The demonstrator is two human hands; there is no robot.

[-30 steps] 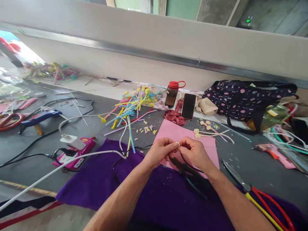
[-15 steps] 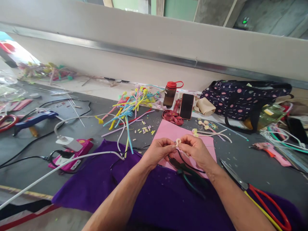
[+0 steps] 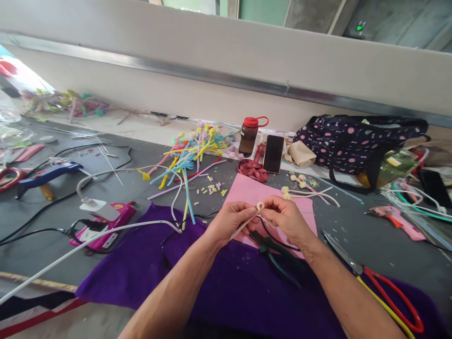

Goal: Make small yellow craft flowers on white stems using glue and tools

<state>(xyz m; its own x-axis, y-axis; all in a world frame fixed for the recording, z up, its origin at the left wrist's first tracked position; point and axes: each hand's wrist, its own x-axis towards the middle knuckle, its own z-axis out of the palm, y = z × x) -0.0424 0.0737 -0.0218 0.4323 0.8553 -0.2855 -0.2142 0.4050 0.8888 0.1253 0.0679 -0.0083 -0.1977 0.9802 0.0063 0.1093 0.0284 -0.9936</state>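
My left hand (image 3: 233, 221) and my right hand (image 3: 285, 219) meet over a pink sheet (image 3: 245, 188). Both are closed in a pinch on a cream pipe cleaner (image 3: 260, 205), which is bent into a small loop standing up between the fingertips. A straight tail of it runs down along my left palm. Below the hands lie dark-green-handled pliers (image 3: 273, 261), partly on the sheet and partly on a purple cloth (image 3: 141, 263). Just behind the hands, a cream flower-like piece (image 3: 286, 192) with long stems rests on the sheet's edge.
Coloured pipe cleaners (image 3: 192, 155) and small cut bits (image 3: 213, 188) lie ahead. Red-handled scissors (image 3: 391, 292) and a pink glue gun (image 3: 397, 221) are at right. A magenta power strip (image 3: 120, 221) with cables sits left. Behind stand a bottle (image 3: 249, 136), phone (image 3: 273, 154) and bag (image 3: 346, 146).
The loop in my fingers has turned slightly and looks rounder. The tail of the pipe cleaner now shows across my left palm. Both hands stay in nearly the same place.
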